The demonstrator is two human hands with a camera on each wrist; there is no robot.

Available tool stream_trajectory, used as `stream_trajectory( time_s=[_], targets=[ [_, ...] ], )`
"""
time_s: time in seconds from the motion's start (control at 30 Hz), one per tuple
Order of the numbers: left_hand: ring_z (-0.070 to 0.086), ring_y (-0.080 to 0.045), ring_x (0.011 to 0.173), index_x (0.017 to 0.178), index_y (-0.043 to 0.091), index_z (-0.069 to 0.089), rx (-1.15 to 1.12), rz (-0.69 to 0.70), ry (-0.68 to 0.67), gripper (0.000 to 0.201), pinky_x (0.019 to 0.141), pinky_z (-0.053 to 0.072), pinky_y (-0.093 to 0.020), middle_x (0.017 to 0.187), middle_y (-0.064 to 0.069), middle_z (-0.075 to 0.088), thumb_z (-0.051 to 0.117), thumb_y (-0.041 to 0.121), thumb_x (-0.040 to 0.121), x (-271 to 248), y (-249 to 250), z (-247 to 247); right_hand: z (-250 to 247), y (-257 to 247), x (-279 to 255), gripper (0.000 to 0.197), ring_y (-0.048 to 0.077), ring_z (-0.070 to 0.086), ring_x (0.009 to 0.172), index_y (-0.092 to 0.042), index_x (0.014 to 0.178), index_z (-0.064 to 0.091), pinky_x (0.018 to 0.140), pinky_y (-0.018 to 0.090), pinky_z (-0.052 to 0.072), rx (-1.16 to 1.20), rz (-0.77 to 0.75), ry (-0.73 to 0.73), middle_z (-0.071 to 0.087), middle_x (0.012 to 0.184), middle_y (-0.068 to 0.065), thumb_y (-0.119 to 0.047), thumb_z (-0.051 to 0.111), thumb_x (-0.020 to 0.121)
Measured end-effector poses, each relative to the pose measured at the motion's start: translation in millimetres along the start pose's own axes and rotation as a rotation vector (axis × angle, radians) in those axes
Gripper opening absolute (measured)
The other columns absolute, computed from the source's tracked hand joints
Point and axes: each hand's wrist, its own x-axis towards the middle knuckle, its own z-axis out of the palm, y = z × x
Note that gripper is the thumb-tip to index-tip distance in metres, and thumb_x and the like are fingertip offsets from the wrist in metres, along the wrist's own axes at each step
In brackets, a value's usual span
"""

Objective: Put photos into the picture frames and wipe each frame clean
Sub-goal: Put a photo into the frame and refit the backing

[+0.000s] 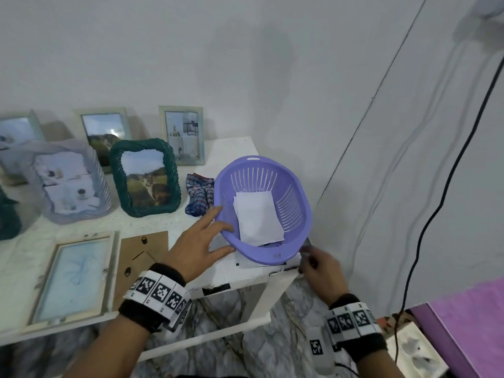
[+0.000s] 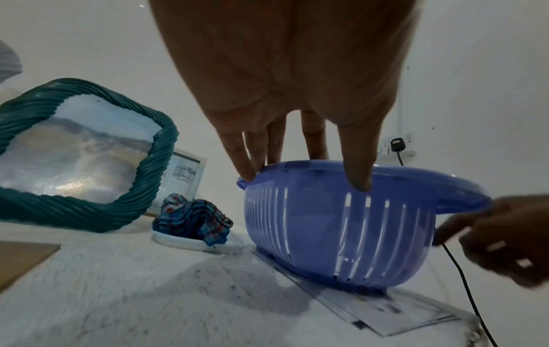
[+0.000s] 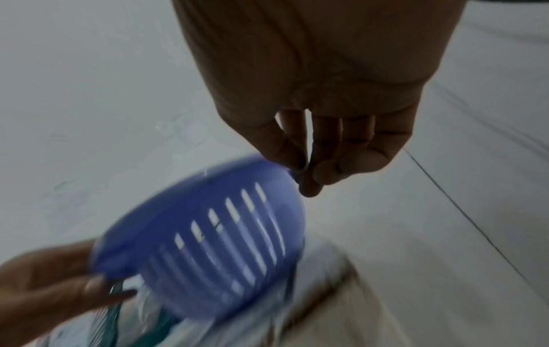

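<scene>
A purple slotted basket sits tilted on the white table's right end, with a stack of white photo sheets inside it. My left hand holds its near-left rim; in the left wrist view the fingers go over the rim and the thumb presses the outer wall of the basket. My right hand hovers at the basket's near-right rim, loosely curled and blurred, holding nothing I can see. An empty pale frame lies flat at front left beside its brown backing board. A checked cloth lies left of the basket.
Several filled frames stand along the wall, among them a green woven frame. Printed sheets lie under the basket at the table's corner. A black cable hangs down the right wall. A purple surface is at the lower right.
</scene>
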Motion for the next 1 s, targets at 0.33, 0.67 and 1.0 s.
stream_trajectory(
  time_s=[0.33, 0.67, 1.0],
  targets=[
    [0.022, -0.001, 0.143, 0.117, 0.039, 0.056, -0.07, -0.058, -0.024, 0.055, 0.104, 0.036, -0.024, 0.159, 0.017, 0.015, 0.049, 0.076, 0.077, -5.5, 5.2, 4.9, -76.3, -120.7, 79.4, 0.026, 0.02, 0.061, 0.078, -0.019, 0.112, 0.067, 0.073, 0.027, 0.046, -0.374, -0.398, 0.043, 0.067, 0.081, -0.001, -0.018, 0.057, 0.088],
    [0.023, 0.0, 0.142, 0.113, 0.034, 0.059, -0.094, -0.076, 0.012, 0.049, 0.099, 0.037, -0.019, 0.159, 0.017, 0.015, 0.055, 0.068, 0.079, -6.5, 9.1, 4.5, 45.0, -174.0, 189.1, 0.061, 0.028, 0.056, 0.116, -0.011, 0.126, 0.054, 0.094, 0.039, 0.049, -1.116, -0.383, -0.54, 0.058, 0.128, 0.008, -0.042, 0.075, 0.078],
    [0.015, -0.002, 0.146, 0.119, 0.033, 0.057, -0.052, -0.093, -0.011, 0.049, 0.103, 0.034, -0.02, 0.16, 0.013, 0.013, 0.057, 0.066, 0.081, -4.4, 9.3, 4.7, 62.1, -147.2, 203.5, 0.061, 0.036, 0.05, 0.121, -0.011, 0.134, 0.043, 0.094, 0.046, 0.043, -1.123, -0.353, -0.439, 0.052, 0.133, 0.015, -0.034, 0.068, 0.084]
  ],
)
